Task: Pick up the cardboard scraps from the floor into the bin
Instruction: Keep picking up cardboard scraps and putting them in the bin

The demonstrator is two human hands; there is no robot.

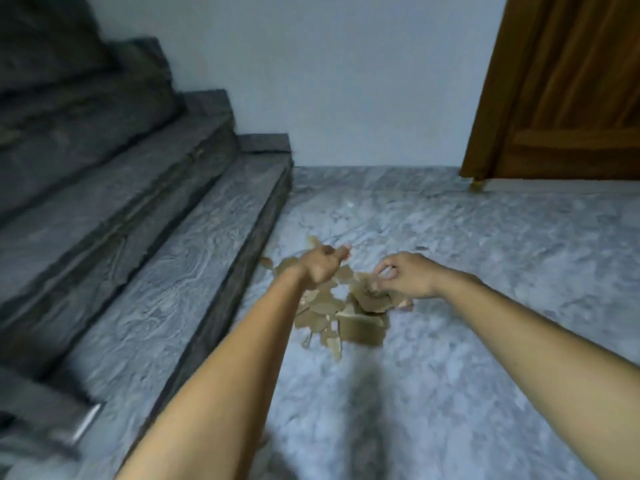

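Reaching forward over the marbled grey floor (pixel 485 271), both bare arms stretched toward the cardboard scraps (pixel 322 306), which lay in a loose brown heap near the foot of the stairs (pixel 156 237). The left hand (pixel 322 268) hung above the far side of the heap with its fingers curled in and the thumb laid against them. Whether a scrap sat inside that curl could not be told, as the back of the hand hid the palm. The right hand (pixel 405 275) hovered over the right side of the pile, thumb and forefinger bent toward each other in a ring. Brown pieces showed just under it, but motion blur made it unclear whether it was pinching one or merely above them.

Beside the heap, on its near right, stood a small brown box (pixel 363 330) — its top edge was half lost among the scraps, and what was inside it could not be seen. A few stray pieces lay apart from the pile toward the stairs. The steps ran off the left edge, smeared by blur. A wooden door (pixel 571 98) was cut off at the upper right, set against a pale wall (pixel 329 81).
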